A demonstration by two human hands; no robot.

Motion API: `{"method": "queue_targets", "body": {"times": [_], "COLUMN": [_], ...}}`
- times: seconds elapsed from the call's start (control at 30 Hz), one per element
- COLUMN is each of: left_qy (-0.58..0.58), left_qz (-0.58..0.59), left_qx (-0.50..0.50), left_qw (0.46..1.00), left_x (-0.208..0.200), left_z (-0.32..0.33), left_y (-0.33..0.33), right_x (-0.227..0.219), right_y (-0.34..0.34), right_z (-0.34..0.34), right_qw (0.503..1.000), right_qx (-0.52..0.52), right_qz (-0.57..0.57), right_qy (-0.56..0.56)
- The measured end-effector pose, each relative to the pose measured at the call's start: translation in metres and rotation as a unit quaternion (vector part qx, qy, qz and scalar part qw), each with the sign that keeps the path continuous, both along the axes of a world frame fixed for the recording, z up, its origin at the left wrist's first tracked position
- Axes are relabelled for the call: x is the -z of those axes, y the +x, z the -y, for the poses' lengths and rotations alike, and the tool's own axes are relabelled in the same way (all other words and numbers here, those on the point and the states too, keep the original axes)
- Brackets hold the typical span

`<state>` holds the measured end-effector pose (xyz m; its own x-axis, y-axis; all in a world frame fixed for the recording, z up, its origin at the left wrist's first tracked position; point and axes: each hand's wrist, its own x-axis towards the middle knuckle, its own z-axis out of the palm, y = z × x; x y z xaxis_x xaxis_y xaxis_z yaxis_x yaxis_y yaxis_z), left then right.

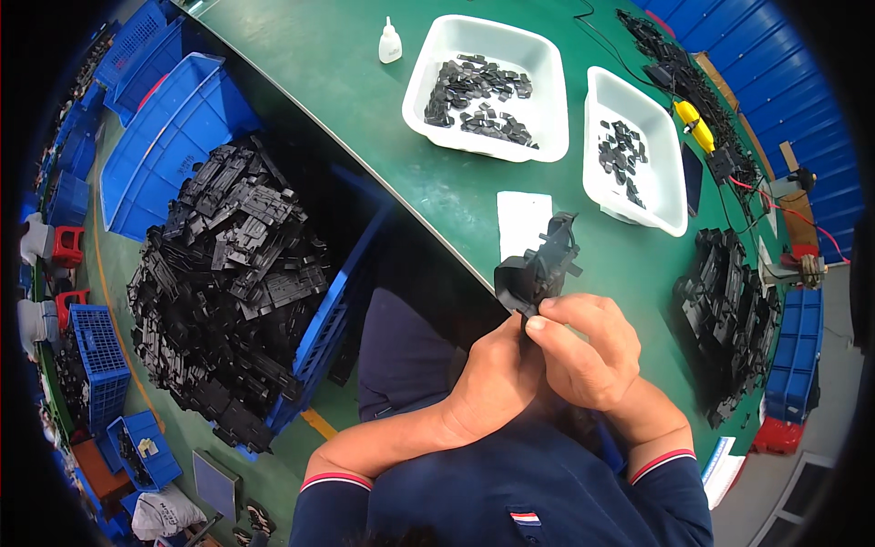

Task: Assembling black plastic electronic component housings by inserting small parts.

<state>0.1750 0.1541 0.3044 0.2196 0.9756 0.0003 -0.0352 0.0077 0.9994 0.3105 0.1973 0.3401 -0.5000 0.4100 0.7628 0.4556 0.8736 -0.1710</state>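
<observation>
A long black moulded plastic part (540, 272) is held up over the near edge of the green table. My left hand (497, 372) is closed around its lower end, which the fingers mostly hide. Against the same part, the thumb and fingertips of my right hand (588, 351) are pinched together; whether a small piece sits between them I cannot make out. Behind the part lies a white sheet of paper (523, 219). Beyond it stand a white tray (558, 82) and a narrower white tray (682, 196), both holding small black pieces.
At my left, a large blue crate (173, 137) overflows with black plastic parts (228, 273). More black parts (729, 301) are heaped on the table at the right. A white squeeze bottle (389, 44) and a yellow-handled tool (694, 126) with cables are on the table.
</observation>
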Motion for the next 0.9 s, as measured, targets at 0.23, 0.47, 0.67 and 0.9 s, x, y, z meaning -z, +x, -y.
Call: {"method": "queue_targets", "body": {"times": [0.23,0.47,0.67,0.9], "left_qy": [-0.001,-0.017,0.002,-0.110], "left_qz": [0.012,0.017,0.051,0.150], "left_qx": [-0.003,0.018,0.000,0.038], "left_qw": [1.000,1.000,0.999,0.982], "left_x": [-0.006,0.000,0.010,-0.005], "left_z": [-0.003,-0.001,0.001,-0.014], "left_y": [0.001,0.001,0.003,0.011], "right_x": [0.003,0.003,0.006,-0.001], "right_y": [0.003,0.007,0.015,0.036], "right_z": [0.001,0.007,0.020,0.030], "right_qw": [1.000,0.997,0.989,0.931], "right_qx": [0.005,0.012,0.056,0.111], "right_qz": [-0.024,-0.053,-0.080,-0.127], "right_qy": [-0.013,-0.052,-0.109,-0.323]}}
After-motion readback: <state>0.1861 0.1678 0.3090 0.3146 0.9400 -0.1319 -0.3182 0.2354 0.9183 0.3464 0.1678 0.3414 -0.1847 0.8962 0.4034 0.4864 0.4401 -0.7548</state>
